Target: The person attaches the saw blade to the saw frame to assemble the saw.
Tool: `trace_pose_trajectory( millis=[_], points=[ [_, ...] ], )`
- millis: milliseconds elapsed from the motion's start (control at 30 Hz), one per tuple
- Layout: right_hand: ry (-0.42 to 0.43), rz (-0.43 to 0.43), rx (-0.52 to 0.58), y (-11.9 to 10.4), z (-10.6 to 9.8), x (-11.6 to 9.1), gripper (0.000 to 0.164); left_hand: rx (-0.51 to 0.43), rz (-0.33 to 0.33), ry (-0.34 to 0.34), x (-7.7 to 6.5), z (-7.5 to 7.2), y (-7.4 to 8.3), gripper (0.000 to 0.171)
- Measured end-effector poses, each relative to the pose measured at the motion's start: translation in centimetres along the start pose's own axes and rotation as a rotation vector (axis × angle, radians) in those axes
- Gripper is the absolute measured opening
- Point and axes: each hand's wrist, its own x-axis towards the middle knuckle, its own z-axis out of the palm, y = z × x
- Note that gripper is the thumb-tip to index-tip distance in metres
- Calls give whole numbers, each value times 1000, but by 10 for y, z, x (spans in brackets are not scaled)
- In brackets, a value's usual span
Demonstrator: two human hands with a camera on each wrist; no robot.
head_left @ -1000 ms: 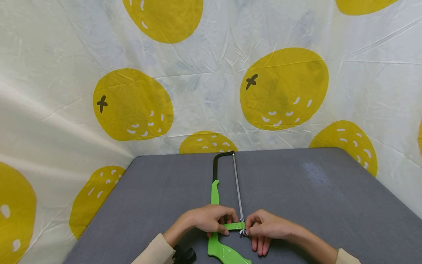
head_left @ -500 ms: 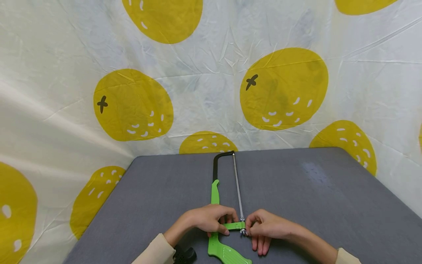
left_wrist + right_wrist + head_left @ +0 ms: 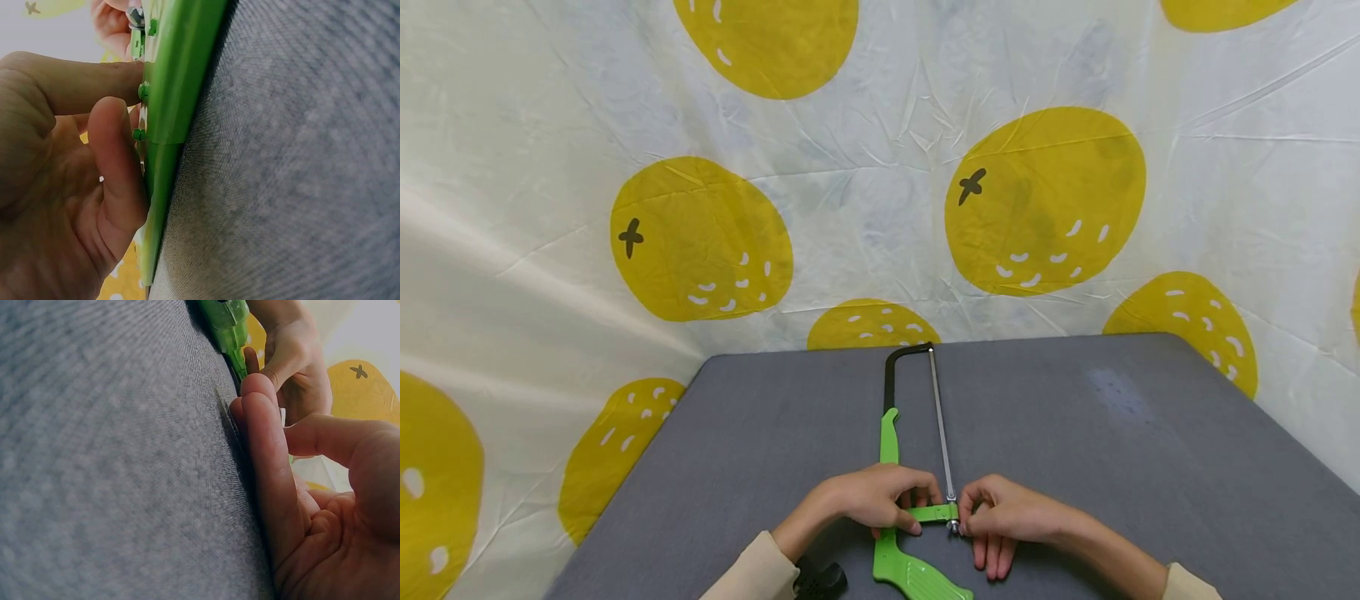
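Note:
A hacksaw (image 3: 889,437) with a green and black frame lies flat, its green handle (image 3: 917,579) toward me. Its thin silver blade (image 3: 939,417) runs away from me along the right side. My left hand (image 3: 880,493) holds the frame where the short green crossbar branches off; in the left wrist view, the thumb and fingers rest against the green frame (image 3: 181,81). At the crossbar's outer end, my right hand (image 3: 1015,512) pinches the small silver wing nut (image 3: 953,527) between thumb and index finger. In the right wrist view, the right hand's other fingers (image 3: 269,450) lie along the cloth and hide the nut.
Grey cloth covers the table (image 3: 1120,467). Behind it and along the sides hangs a pale curtain (image 3: 865,208) printed with yellow fruit. A black device (image 3: 820,579) sits beneath the left wrist.
The wing nut's wings have turned slightly between the right fingers. Both hands and the hacksaw stay in place.

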Motion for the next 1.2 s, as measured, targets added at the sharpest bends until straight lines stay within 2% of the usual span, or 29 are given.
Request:
trace_pose_trajectory(
  millis=[667,967,1200],
  points=[
    [-11,-6,-9,1,0,0,7,15,2,1,1,1,-2,28],
    [24,2,-69,-1,1,0,20,20,-3,5,1,2,-2,27],
    [37,7,-52,0,1,0,29,20,-2,3,2,2,-2,26]
  ],
)
